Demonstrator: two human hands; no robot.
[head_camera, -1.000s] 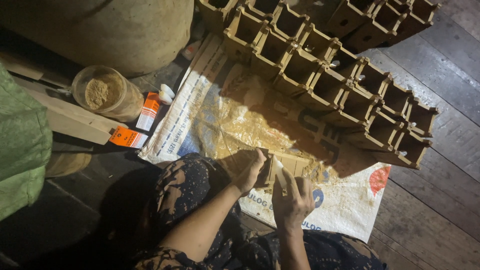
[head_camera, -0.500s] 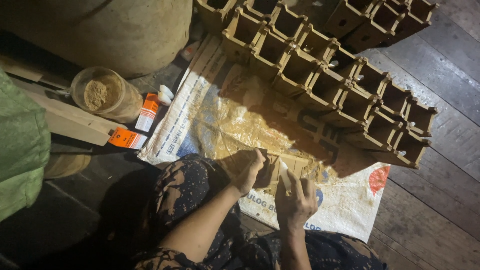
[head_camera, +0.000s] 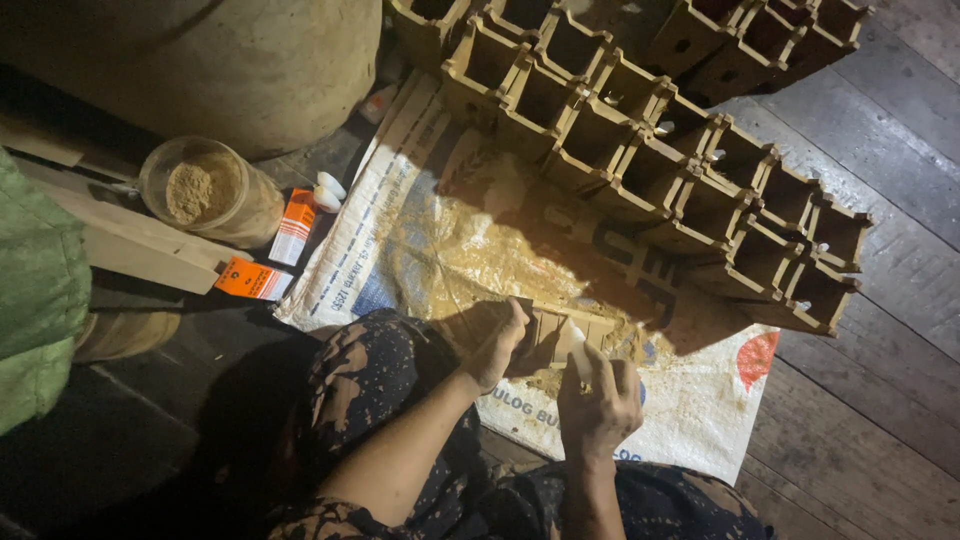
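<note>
Best to keep left hand (head_camera: 497, 347) clamped on the wooden piece (head_camera: 548, 335) over the woven sack (head_camera: 420, 240), right hand (head_camera: 598, 398), at four o'clock, pinching its small pale tool (head_camera: 580, 362) steady.

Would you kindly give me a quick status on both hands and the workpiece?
Left hand gripping flat wooden piece on woven sack. Right hand closed around small pale tool, working the piece. Rows of open wooden boxes beyond, clear of hands.
</note>
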